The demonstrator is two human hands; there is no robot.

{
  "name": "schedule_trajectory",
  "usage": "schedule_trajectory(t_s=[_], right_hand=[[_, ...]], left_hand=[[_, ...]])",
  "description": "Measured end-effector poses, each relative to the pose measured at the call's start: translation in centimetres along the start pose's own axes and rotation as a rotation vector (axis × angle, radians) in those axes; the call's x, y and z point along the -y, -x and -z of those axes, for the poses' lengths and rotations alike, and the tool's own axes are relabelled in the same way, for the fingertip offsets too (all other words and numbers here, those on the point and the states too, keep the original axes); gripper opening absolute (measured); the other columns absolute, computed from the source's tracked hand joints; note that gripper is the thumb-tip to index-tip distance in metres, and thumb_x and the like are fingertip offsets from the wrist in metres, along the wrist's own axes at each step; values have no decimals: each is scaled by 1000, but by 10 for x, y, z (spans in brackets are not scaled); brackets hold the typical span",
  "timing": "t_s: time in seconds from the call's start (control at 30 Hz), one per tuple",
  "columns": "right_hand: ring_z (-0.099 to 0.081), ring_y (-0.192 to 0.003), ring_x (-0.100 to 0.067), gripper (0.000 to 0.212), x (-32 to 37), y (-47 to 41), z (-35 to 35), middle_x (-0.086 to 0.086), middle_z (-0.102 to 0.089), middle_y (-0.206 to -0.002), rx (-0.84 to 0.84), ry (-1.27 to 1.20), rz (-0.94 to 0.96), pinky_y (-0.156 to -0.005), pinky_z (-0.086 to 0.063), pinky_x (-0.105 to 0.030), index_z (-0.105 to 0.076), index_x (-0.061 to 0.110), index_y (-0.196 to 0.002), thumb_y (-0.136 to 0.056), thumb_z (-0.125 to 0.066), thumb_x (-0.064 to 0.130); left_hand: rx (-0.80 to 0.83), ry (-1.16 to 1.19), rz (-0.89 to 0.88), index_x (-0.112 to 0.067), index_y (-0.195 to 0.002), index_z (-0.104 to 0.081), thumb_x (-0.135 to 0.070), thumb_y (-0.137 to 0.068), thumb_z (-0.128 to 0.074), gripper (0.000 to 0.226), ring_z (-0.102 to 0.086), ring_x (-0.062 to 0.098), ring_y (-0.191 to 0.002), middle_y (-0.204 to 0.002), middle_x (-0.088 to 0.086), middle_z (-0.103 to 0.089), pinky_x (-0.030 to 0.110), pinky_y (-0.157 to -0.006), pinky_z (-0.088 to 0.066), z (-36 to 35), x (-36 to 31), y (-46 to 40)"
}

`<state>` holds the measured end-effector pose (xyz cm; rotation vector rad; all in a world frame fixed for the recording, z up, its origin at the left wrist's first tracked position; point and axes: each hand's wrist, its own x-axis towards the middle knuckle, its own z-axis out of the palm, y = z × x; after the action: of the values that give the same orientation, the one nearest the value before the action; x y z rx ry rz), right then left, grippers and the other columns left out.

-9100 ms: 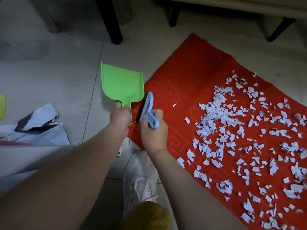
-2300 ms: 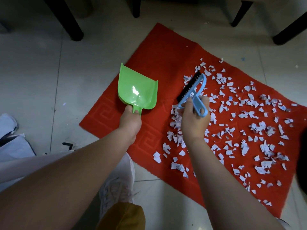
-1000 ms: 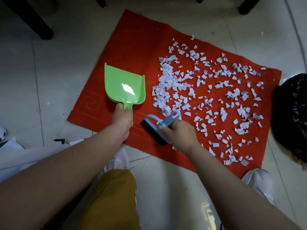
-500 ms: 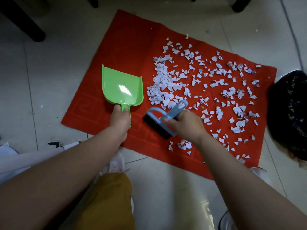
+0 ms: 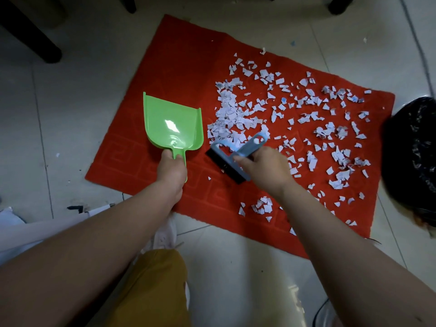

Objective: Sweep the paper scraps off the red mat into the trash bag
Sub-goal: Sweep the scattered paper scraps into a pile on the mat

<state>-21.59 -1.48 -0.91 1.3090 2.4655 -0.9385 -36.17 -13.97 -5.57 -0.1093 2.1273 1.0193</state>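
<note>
Paper scraps (image 5: 283, 119) lie scattered over one red mat (image 5: 184, 62), mostly beyond the right hand (image 5: 264, 168), which grips one blue brush (image 5: 232, 159). Left hand (image 5: 171, 171) grips one green dustpan (image 5: 172, 123); one black trash bag (image 5: 412, 156) sits right.

Readable text: none anywhere in view.
Paper scraps (image 5: 238, 119): faint ruled lines and bluish print marks show on some pieces, too small and blurred to read as words or numbers.
Red mat (image 5: 179, 67): an embossed angular key-pattern border runs along its near edge; it is ornament, not lettering.
Green dustpan (image 5: 172, 123): plain plastic, only a glare patch on it, no brand or label to be seen.
Blue brush (image 5: 236, 154): no marking can be made out.
Black trash bag (image 5: 412, 149): only shiny creases, no print.
</note>
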Motion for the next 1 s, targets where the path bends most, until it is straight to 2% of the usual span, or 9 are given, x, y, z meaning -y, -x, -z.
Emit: schedule_trajectory(t_s=[0.1, 0.2, 0.37, 0.53, 0.63, 0.7, 0.87, 0.93, 1.0], right_hand=[[-57, -71, -20, 38, 3, -3, -11, 0, -61, -79, 77, 103, 14, -58, -42, -30, -66, 15, -96, -92, -50, 49], [-53, -67, -20, 37, -2, -12, -7, 0, -58, -74, -46, 140, -65, -52, -33, -27, -64, 15, -95, -93, -49, 49], [-61, -71, -22, 43, -4, -6, 14, -3, -68, -83, -189, -1, -60, -66, -49, -36, -69, 13, -105, -93, -49, 48], [-64, -79, -23, 42, 15, 15, -11, -4, -70, -90, 17, -116, -38, -72, -52, -37, -70, 13, -104, -91, -51, 49], [-60, -77, -20, 39, 24, 14, -33, -2, -67, -87, 101, -90, -41, -65, -41, -29, -71, 14, -102, -92, -52, 47], [-55, -71, -20, 41, 25, 8, -36, -2, -61, -80, 64, -22, -60, -62, -34, -27, -69, 12, -97, -92, -50, 48], [-48, -61, -19, 46, 19, -12, -6, -2, -54, -70, -246, 31, -147, -47, -25, -26, -64, 7, -87, -94, -46, 49], [-50, -58, -19, 45, 19, -12, -2, -2, -57, -68, -269, -46, -116, -49, -30, -25, -66, 7, -89, -94, -47, 47], [-58, -65, -22, 45, 22, -6, -7, -5, -63, -74, -164, -75, -68, -57, -41, -29, -69, 8, -91, -93, -48, 48]], left_hand=[[4, 19, 5, -14, -111, -48, -15, -98, -33, 19, -53, 24, -90, -101, 7, -54, 34, -79, -42, 0, 0, -1], [3, 23, 16, -17, -109, -47, -14, -99, -33, 18, -52, 23, -91, -101, 7, -53, 34, -78, -41, 3, 3, 0], [-15, 39, 27, -14, -114, -48, -15, -98, -32, 22, -51, 22, -89, -101, 7, -53, 33, -76, -41, 6, 3, -3], [-30, 62, 19, -14, -110, -48, -13, -99, -33, 18, -51, 22, -88, -100, 8, -53, 32, -77, -41, 3, 0, -2], [-32, 54, 17, -12, -116, -47, -14, -99, -33, 22, -51, 22, -89, -103, 9, -53, 31, -76, -40, 4, 2, 1], [-28, 55, 26, -14, -118, -46, -15, -100, -32, 23, -52, 22, -92, -103, 7, -53, 32, -78, -40, 6, 3, 1], [-30, 62, 27, -16, -108, -47, -14, -99, -32, 17, -51, 21, -87, -98, 6, -53, 33, -76, -41, 6, 3, -2], [-33, 64, 28, -15, -105, -47, -14, -98, -33, 15, -52, 21, -86, -96, 6, -53, 34, -76, -42, 5, 3, -4], [-33, 64, 27, -15, -106, -47, -14, -99, -33, 15, -51, 21, -85, -93, 4, -52, 34, -75, -42, 4, 2, -4]])
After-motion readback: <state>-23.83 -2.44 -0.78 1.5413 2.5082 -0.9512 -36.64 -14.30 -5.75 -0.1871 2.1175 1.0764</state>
